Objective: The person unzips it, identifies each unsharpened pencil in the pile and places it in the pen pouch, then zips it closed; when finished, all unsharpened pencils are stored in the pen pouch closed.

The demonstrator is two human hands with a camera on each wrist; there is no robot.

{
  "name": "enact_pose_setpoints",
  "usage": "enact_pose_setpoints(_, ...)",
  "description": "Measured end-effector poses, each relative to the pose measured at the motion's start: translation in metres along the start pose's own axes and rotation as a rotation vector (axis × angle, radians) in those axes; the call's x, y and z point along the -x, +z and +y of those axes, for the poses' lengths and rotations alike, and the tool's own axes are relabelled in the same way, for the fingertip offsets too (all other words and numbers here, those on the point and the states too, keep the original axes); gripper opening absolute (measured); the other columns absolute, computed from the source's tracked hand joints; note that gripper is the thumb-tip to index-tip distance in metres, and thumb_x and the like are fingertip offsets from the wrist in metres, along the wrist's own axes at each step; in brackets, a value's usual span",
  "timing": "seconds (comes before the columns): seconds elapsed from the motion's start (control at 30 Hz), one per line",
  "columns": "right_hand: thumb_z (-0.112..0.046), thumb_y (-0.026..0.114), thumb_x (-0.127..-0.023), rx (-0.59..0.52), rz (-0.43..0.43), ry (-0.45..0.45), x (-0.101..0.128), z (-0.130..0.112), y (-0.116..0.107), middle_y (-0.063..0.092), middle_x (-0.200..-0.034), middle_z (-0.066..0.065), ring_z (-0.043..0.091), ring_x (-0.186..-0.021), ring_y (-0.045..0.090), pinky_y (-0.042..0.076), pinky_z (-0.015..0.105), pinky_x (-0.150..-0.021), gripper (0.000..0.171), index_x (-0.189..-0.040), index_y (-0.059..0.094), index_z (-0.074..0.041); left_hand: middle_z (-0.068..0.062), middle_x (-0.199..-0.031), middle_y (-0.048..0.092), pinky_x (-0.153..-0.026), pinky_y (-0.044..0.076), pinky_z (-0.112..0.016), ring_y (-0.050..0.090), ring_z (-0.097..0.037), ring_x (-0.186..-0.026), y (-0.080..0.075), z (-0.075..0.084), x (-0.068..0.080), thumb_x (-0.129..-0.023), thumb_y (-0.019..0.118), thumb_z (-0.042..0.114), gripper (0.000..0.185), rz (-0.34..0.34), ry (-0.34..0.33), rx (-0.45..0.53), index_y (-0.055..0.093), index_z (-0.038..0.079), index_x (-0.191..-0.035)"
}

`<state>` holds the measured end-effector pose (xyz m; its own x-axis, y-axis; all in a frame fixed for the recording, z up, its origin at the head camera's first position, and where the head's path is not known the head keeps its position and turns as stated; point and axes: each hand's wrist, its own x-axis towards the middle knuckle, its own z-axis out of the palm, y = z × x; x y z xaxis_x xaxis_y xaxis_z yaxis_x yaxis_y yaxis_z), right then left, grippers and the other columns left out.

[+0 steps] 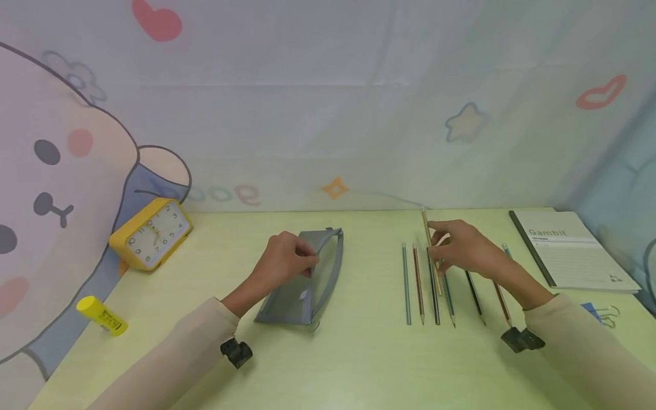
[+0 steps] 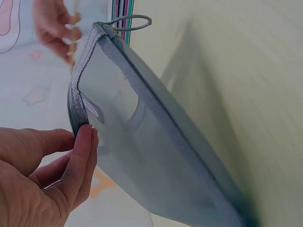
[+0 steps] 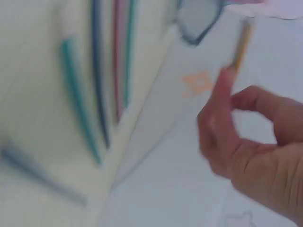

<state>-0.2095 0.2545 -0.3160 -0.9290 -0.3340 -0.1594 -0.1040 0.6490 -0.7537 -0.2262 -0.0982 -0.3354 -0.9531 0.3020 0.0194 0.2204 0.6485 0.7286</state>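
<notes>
While pinched in right hand [image 1: 458,247]: yellow pencil [image 1: 426,228], above pencil row [image 1: 435,296].

Both arms were covered by long, pale beige sleeves, plain and unmarked, ending at the wrists. The left hand [image 1: 284,259] and right hand [image 1: 461,247] were bare: no gloves, rings or watch seen. A small black clamp-like camera mount sat under each wrist, the left mount [image 1: 236,352] and the right mount [image 1: 521,339].

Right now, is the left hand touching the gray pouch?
Touching. The left wrist view shows the left hand with fingertips pinching the pouch's zipper edge, no gap between them.
</notes>
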Motion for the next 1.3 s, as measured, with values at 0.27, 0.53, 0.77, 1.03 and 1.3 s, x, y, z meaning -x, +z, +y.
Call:
enact_pose_setpoints(0.27, -0.009, 0.064, -0.094, -0.438, -0.255, -0.052, -0.018, -0.029, 0.037, 0.053, -0.126, 0.015, 0.017, -0.096, 0.067, 0.061, 0.035, -0.081, 0.067, -0.155, 0.037, -0.002, -0.012, -0.089, 0.079, -0.072, 0.062, -0.033, 0.076, -0.017, -0.067, 0.001, -0.001, 0.0, -0.092, 0.072, 0.01, 0.015, -0.004, 0.019, 0.01, 0.079, -0.001, -0.1)
enact_pose_setpoints(0.53, -0.01, 0.06, -0.098, -0.561, -0.361, -0.06, -0.052, -0.035, 0.091, 0.06, -0.108, 0.006, 0.019, -0.109, 0.061, 0.059, 0.034, -0.084, 0.063, -0.155, 0.035, -0.002, -0.013, -0.088, 0.079, -0.072, 0.063, -0.034, 0.077, -0.018, -0.067, 0.004, -0.001, -0.002, -0.092, 0.071, 0.01, 0.015, -0.004, 0.024, 0.003, 0.079, -0.001, -0.099)
enact_pose_setpoints(0.77, -0.008, 0.054, -0.102, -0.613, -0.392, -0.11, -0.077, -0.037, 0.122, 0.061, -0.134, 0.025, 0.032, -0.118, 0.066, 0.06, 0.039, -0.088, 0.056, -0.155, 0.036, -0.003, -0.01, -0.084, 0.079, -0.07, 0.062, -0.031, 0.076, -0.014, -0.066, 0.005, 0.0, -0.004, -0.092, 0.071, 0.011, 0.014, -0.002, 0.031, -0.007, 0.081, 0.001, -0.094)
enact_pose_setpoints(1.03, -0.002, 0.055, -0.1, -0.641, -0.302, -0.05, -0.095, -0.047, 0.14, 0.07, -0.104, 0.013, 0.02, -0.084, 0.073, 0.062, 0.038, -0.082, 0.049, -0.148, 0.044, 0.002, -0.011, -0.085, 0.079, -0.065, 0.061, -0.028, 0.076, -0.015, -0.065, 0.007, 0.003, -0.006, -0.092, 0.072, 0.011, 0.012, 0.003, 0.023, -0.025, 0.081, 0.002, -0.09)
enact_pose_setpoints(1.3, 0.009, 0.053, -0.092, -0.583, -0.235, 0.026, -0.096, -0.061, 0.148, 0.062, -0.08, 0.008, 0.017, -0.075, 0.068, 0.063, 0.035, -0.076, 0.045, -0.137, 0.049, 0.01, -0.012, -0.088, 0.079, -0.065, 0.06, -0.028, 0.076, -0.014, -0.065, 0.006, 0.006, -0.005, -0.092, 0.071, 0.011, 0.013, 0.011, 0.028, -0.039, 0.081, 0.002, -0.094)
